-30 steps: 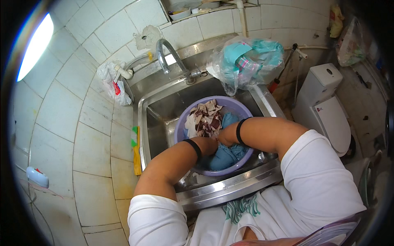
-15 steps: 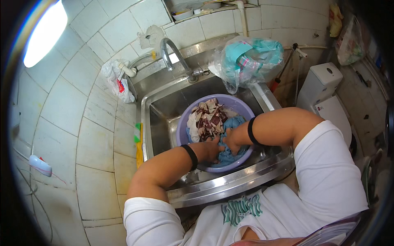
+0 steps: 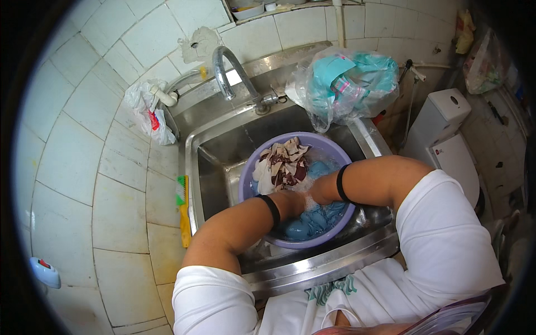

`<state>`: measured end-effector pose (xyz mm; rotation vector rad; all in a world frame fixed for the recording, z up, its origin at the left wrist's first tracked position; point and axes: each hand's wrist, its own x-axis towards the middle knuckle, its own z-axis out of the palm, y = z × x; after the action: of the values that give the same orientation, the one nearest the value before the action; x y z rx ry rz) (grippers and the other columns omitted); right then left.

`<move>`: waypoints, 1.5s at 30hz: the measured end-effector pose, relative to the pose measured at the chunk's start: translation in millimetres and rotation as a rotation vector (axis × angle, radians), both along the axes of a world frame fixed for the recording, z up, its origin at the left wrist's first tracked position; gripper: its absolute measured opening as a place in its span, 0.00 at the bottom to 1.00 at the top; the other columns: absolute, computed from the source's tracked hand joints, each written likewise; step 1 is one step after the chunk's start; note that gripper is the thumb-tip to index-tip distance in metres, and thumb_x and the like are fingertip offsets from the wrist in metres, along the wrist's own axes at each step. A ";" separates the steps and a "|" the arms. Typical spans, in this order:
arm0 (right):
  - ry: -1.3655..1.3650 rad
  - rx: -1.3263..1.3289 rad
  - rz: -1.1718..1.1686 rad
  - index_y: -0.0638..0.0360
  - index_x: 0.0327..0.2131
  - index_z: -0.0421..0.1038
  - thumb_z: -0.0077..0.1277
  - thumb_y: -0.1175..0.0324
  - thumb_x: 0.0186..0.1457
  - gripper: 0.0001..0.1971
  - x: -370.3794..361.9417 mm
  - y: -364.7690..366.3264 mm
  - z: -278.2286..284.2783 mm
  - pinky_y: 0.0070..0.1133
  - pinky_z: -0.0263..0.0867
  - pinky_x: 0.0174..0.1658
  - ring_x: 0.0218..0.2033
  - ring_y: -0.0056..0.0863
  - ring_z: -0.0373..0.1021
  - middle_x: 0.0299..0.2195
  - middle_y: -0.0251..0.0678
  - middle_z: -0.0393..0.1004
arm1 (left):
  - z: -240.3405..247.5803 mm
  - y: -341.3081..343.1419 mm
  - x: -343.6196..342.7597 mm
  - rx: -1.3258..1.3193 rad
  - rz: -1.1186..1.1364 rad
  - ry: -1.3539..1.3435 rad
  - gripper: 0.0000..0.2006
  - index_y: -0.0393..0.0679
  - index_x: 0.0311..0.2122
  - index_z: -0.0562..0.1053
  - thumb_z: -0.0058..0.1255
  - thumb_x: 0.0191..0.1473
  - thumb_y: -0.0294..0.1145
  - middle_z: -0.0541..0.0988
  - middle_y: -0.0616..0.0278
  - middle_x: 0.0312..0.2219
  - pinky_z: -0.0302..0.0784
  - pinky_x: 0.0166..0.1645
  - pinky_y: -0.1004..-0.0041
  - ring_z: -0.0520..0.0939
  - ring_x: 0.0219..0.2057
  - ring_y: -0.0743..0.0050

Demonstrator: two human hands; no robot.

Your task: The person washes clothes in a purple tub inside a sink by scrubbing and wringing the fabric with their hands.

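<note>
A round purple basin (image 3: 243, 177) holds soapy water and wet laundry. Both my hands reach down into it, close together near its middle. My left hand (image 3: 296, 202) and my right hand (image 3: 321, 191) are sunk in the suds, so their fingers are hidden. Blue cloth (image 3: 314, 222) lies in the water around and in front of them. Just beyond my hands, a crumpled cream and maroon patterned cloth (image 3: 286, 162) pokes up out of the water. Whether the fingers grip any cloth cannot be seen.
The basin stands in a steel sink (image 3: 215, 184) below a curved faucet (image 3: 226, 75). A clear plastic bag with turquoise contents (image 3: 346, 81) sits on the sink's back right corner. Left of the sink is a yellow-handled brush with green bristles (image 3: 185, 212). A white toilet (image 3: 446, 134) stands at the right.
My hands have pushed deeper into the basin, and their fingers have gone out of sight. The blue cloth has spread in the water, and more suds and water show. The view has shifted slightly.
</note>
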<state>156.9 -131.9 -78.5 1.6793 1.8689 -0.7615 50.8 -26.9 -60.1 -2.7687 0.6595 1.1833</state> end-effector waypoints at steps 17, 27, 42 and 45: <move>0.162 0.736 -0.650 0.54 0.55 0.63 0.60 0.49 0.43 0.36 25.7 58.8 77.5 0.37 0.61 0.54 0.55 0.54 0.60 0.54 0.56 0.61 | 83.4 63.1 -1.1 -0.162 0.803 -0.499 0.23 0.40 0.43 0.73 0.58 0.44 0.42 0.74 0.43 0.43 0.72 0.49 0.63 0.75 0.44 0.47; 0.269 0.362 -0.333 0.57 0.40 0.74 0.58 0.64 0.42 0.18 -2.3 30.9 93.9 0.33 0.68 0.43 0.39 0.39 0.74 0.34 0.43 0.78 | 64.5 61.1 -10.9 -0.091 0.787 -0.330 0.58 0.59 0.64 0.50 0.68 0.26 0.61 0.43 0.33 0.63 0.49 0.65 0.55 0.45 0.64 0.33; 0.035 0.236 -0.784 0.47 0.66 0.23 0.60 0.66 0.43 0.57 -12.7 42.9 52.7 0.40 0.60 0.55 0.56 0.57 0.59 0.66 0.55 0.25 | 17.6 22.6 -9.9 0.156 0.650 -0.457 0.35 0.52 0.63 0.58 0.40 0.54 0.62 0.50 0.46 0.64 0.46 0.63 0.44 0.49 0.63 0.29; 0.084 0.341 -0.727 0.50 0.65 0.43 0.61 0.65 0.43 0.47 -8.6 51.1 42.0 0.38 0.65 0.50 0.54 0.46 0.64 0.64 0.53 0.43 | 22.2 39.2 4.1 0.123 0.439 -0.229 0.31 0.55 0.61 0.61 0.45 0.54 0.54 0.59 0.52 0.60 0.50 0.61 0.44 0.54 0.62 0.41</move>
<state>148.3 -80.8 -36.5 2.6410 1.4755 -0.8125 54.9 12.3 -37.9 -2.9605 -0.0455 0.8939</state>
